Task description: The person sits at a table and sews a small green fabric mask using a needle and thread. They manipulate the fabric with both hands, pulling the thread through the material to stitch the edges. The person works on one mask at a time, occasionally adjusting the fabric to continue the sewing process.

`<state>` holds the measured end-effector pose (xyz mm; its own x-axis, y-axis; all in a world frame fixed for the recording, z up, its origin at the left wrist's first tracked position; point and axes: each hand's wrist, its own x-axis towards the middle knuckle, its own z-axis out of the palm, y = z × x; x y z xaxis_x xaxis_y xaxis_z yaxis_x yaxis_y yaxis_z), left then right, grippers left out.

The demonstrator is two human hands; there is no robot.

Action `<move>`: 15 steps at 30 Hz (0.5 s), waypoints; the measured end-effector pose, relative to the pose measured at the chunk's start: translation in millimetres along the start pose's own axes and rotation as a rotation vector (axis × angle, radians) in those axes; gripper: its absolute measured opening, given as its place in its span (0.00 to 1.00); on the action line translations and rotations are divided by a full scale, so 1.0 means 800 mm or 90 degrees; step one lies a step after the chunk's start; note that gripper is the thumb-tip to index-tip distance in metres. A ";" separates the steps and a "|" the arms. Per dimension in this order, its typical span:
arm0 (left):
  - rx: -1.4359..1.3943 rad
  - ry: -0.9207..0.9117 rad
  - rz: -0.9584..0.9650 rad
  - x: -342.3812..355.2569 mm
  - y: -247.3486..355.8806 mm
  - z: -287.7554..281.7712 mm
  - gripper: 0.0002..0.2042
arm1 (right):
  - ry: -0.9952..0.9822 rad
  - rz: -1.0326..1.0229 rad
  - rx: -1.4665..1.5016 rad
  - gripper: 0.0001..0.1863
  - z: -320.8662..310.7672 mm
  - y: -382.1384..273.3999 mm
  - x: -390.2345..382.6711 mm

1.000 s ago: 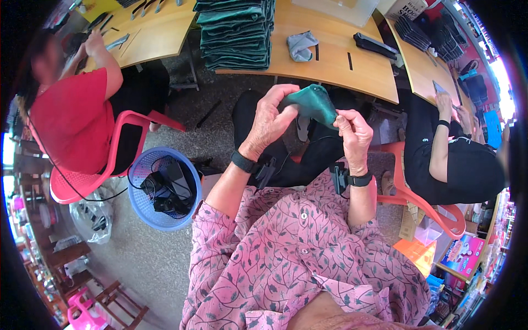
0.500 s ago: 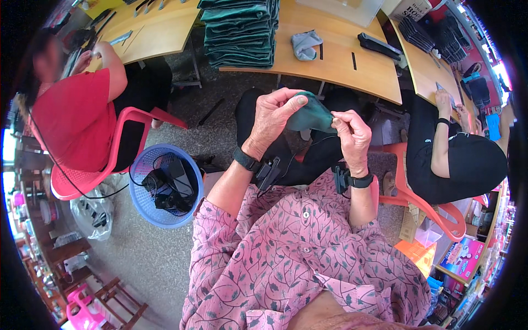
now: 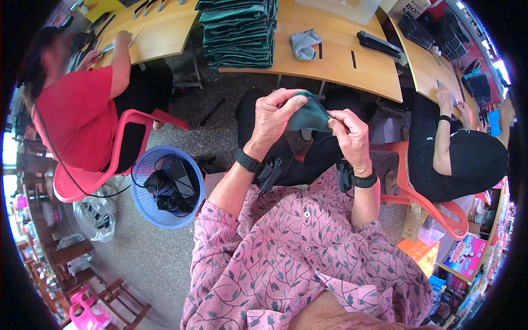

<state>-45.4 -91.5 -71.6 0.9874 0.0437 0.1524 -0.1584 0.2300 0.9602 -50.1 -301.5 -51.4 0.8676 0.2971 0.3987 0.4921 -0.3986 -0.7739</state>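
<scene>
Between my two hands a small piece of dark green, soft velvety fabric (image 3: 309, 115) is held up above my lap; whether it is a pouch or a plain cloth I cannot tell. My left hand (image 3: 276, 111) pinches its upper left side between thumb and fingers. At its right edge my right hand (image 3: 350, 132) grips a corner with thumb and forefinger. Beyond my hands, a tall stack of folded green fabric pieces (image 3: 237, 34) stands on the wooden table (image 3: 341, 77). A crumpled grey cloth (image 3: 306, 44) lies there too, to the right of the stack.
A black elongated case (image 3: 379, 44) rests on the table. On the floor at left stands a blue basket (image 3: 144, 206) with black devices and cables. A person in red (image 3: 77, 118) sits left, another in black (image 3: 459, 157) right, both on red chairs.
The fabric has turned slightly, and my right hand has shifted a little left along its edge. The person in red has moved an arm forward over their table.
</scene>
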 end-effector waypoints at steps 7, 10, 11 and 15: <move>-0.043 0.008 -0.003 0.000 0.003 0.002 0.09 | 0.058 -0.021 -0.008 0.07 0.001 -0.003 0.000; -0.074 0.020 -0.020 -0.001 0.002 0.002 0.09 | 0.067 0.009 0.024 0.07 0.002 -0.007 -0.001; -0.083 0.021 -0.025 -0.002 0.003 0.002 0.09 | 0.074 0.012 0.033 0.06 0.003 -0.006 -0.001; -0.089 0.024 -0.025 -0.002 0.003 0.003 0.08 | 0.097 0.051 0.085 0.05 0.009 -0.005 -0.006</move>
<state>-47.5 -93.7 -69.3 0.9922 0.0686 0.1037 -0.1217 0.3651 0.9230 -56.9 -295.6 -54.0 0.9093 0.1297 0.3953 0.4160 -0.2944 -0.8604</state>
